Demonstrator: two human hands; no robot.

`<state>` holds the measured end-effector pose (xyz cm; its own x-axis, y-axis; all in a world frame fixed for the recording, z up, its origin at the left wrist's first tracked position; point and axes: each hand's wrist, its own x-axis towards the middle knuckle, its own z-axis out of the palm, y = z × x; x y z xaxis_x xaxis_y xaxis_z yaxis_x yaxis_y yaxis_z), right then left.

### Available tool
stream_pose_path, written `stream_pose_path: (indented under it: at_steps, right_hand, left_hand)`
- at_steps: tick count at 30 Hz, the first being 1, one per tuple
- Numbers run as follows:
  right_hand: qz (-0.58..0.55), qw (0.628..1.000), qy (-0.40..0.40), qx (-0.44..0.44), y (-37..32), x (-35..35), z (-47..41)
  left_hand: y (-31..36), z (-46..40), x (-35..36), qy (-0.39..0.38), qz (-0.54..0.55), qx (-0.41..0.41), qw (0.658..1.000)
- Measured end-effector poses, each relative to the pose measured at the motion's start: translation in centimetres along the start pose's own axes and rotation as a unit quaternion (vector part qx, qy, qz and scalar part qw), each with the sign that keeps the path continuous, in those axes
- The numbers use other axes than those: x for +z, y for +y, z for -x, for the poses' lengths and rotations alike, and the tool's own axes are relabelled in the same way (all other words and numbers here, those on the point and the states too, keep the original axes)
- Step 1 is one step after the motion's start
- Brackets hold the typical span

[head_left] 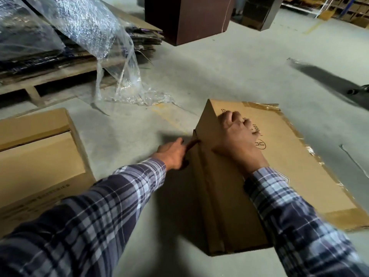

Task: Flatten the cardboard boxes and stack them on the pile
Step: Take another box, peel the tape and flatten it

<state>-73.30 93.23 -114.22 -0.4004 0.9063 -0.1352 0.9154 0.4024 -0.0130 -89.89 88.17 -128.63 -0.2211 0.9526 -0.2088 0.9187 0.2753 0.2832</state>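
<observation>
A brown cardboard box point(283, 160) lies on the concrete floor at centre right, partly collapsed, with printed marks and torn tape along its far edge. My right hand point(237, 140) presses down on its top panel near the left fold, fingers spread and slightly bent. At the box's left side, my left hand point(172, 154) has its fingers tucked into the edge of a flap; its fingertips are hidden. A second cardboard box point(40, 156) lies on the floor at the left. The pile of flattened cardboard point(65, 54) sits on a pallet at upper left.
Clear plastic wrap point(111, 48) drapes over the pile and onto the floor. A dark brown cabinet point(189, 19) stands at the top centre. Shelves of boxes point(339, 11) fill the far right. A dark blurred object point(327, 80) lies at the right edge.
</observation>
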Motion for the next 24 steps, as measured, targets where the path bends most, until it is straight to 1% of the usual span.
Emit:
stream_pose_path:
  at_steps: [3,6,10,12,14,17,18,19,21,22,23,24]
  right_hand:
    - [0.053,0.998,0.023,0.008,-1.0,0.8,-0.2]
    - [0.049,0.998,0.026,0.013,-0.9,0.9,-0.6]
    - [0.071,0.997,0.030,0.012,-0.7,0.9,-0.5]
    - [0.075,0.997,0.034,0.010,-0.8,1.1,-0.5]
    - [0.077,0.996,0.038,0.013,-0.9,1.2,-0.6]
    - [0.075,0.996,0.041,0.013,-0.8,1.3,-0.8]
    - [0.073,0.996,0.042,0.012,-0.7,1.3,-0.8]
    - [0.071,0.996,0.044,0.011,-0.7,1.3,-0.8]
    - [0.071,0.997,0.044,0.005,-0.6,1.4,-0.7]
    - [0.073,0.996,0.045,0.003,-0.6,1.4,-0.7]
    - [0.074,0.996,0.047,0.002,-0.6,1.5,-0.7]
    - [0.075,0.996,0.051,0.003,-0.6,1.5,-0.7]
  left_hand:
    - [0.0,-1.4,0.2,0.031,-0.003,-0.029,0.999]
    - [0.6,-2.5,0.1,0.021,0.077,-0.049,0.996]
    - [1.9,-4.8,-0.2,0.030,0.173,-0.040,0.984]
    - [2.2,-5.9,-0.2,0.031,0.194,-0.042,0.980]
    - [2.1,-6.2,0.0,0.046,0.182,-0.036,0.982]
    - [1.1,-6.1,0.1,0.107,0.128,-0.042,0.985]
    - [0.8,-5.7,-0.1,0.118,0.124,-0.051,0.984]
    - [0.3,-5.5,0.1,0.108,0.116,-0.060,0.986]
    - [-0.6,-5.3,0.7,0.066,0.106,-0.046,0.991]
    - [-0.7,-5.3,0.9,0.058,0.137,-0.031,0.988]
    - [-0.6,-5.3,0.8,0.057,0.209,-0.026,0.976]
    - [0.3,-5.4,0.4,0.054,0.327,-0.038,0.943]
